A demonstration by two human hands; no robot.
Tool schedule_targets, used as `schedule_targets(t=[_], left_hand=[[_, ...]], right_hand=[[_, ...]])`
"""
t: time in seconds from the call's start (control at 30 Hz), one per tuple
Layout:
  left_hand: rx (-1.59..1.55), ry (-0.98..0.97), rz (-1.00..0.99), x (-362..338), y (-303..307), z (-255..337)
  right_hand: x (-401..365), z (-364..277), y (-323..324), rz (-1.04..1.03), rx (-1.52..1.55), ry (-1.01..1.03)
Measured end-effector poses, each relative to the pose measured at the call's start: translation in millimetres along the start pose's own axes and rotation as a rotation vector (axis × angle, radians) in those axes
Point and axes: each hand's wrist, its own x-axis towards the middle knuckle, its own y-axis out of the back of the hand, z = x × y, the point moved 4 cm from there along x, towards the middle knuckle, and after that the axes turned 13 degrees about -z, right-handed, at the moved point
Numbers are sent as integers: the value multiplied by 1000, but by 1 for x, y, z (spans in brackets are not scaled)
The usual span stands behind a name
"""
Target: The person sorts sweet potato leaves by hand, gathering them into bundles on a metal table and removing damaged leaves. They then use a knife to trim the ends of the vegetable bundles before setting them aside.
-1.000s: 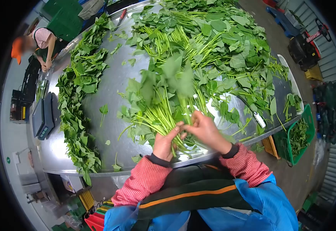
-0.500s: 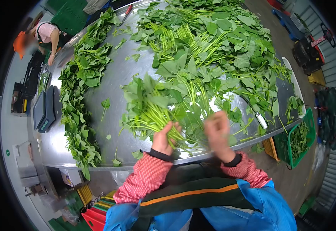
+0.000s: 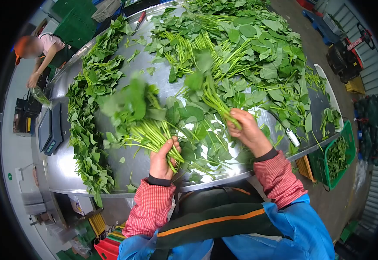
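Observation:
My left hand (image 3: 164, 158) is closed round a thick bunch of green leafy stems (image 3: 151, 133), its leaves blurred and pointing away to the upper left. Closed on a smaller bunch of stems (image 3: 213, 99) is my right hand (image 3: 248, 131), off to the right and slightly higher. Both bunches are over the metal table (image 3: 124, 167). Loose leaves and stems lie between and below the hands. Behind them spreads a large heap of leafy greens (image 3: 258, 52).
A long row of greens (image 3: 85, 130) runs down the left, beside a scale (image 3: 50, 130). A co-worker (image 3: 52, 45) stands at the far left. A white-handled knife (image 3: 292, 137) and a red-handled tool (image 3: 141, 18) lie on the table. Right: a green crate (image 3: 349, 145).
My left hand has moved left with its bunch. My right hand, blurred before, now holds a small bunch raised from the greens. The co-worker's hands now hold a bag of greens.

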Motion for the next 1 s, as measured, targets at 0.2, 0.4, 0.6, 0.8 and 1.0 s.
schedule_targets(t=[0.2, 0.4, 0.6, 0.8, 1.0], left_hand=[[49, -42, 43, 6, 4, -23], [153, 0, -105, 1, -28, -45], [134, 103, -130, -12, -21, -45], [74, 140, -160, -21, -23, -39], [52, 116, -118, -20, -14, -48]], right_hand=[[-14, 26, 12, 156, -475, -69], [-27, 20, -69, 173, -1641, 110], [-37, 44, -105, -95, -1487, 445], [-26, 40, -90, -13, -1294, 69], [-28, 50, -92, -51, -1254, 199]])
